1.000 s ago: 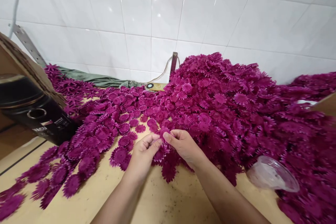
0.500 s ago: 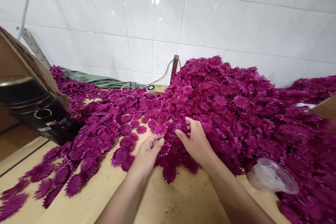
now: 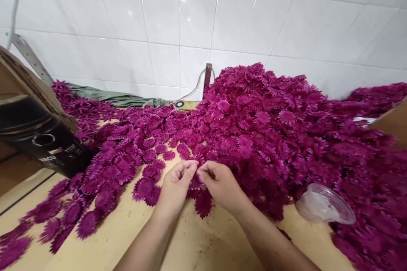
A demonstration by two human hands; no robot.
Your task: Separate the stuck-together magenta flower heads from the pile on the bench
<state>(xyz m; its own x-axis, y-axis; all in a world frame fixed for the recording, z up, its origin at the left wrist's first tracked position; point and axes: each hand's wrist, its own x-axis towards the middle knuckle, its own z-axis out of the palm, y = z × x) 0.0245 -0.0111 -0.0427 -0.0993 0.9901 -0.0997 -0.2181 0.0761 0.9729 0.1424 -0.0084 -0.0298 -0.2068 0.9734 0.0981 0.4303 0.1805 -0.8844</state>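
My left hand (image 3: 178,181) is closed in a pinch, thumb against forefinger, on a magenta artificial flower (image 3: 196,181) with a fringed edge. Close beside it, my right hand (image 3: 220,184) is also closed, its fingertips pinching at the same flower. The fingertips of both hands nearly meet, and they hide much of the flower. A large heap of similar flowers (image 3: 254,123) rises just behind and to the right of my hands. Below them, one loose flower (image 3: 203,204) lies on the tan tabletop (image 3: 206,237).
A black bottle (image 3: 54,144) leans by a cardboard box (image 3: 34,80) at left. At right, a clear plastic tub (image 3: 324,205) sits tilted against the heap. Green cloth (image 3: 117,96) and a yellow object (image 3: 190,105) lie along the white tiled wall (image 3: 165,12).
My right hand has moved left and down from the heap to meet my left hand, its spread fingers closing into a pinch. The view has shifted slightly.
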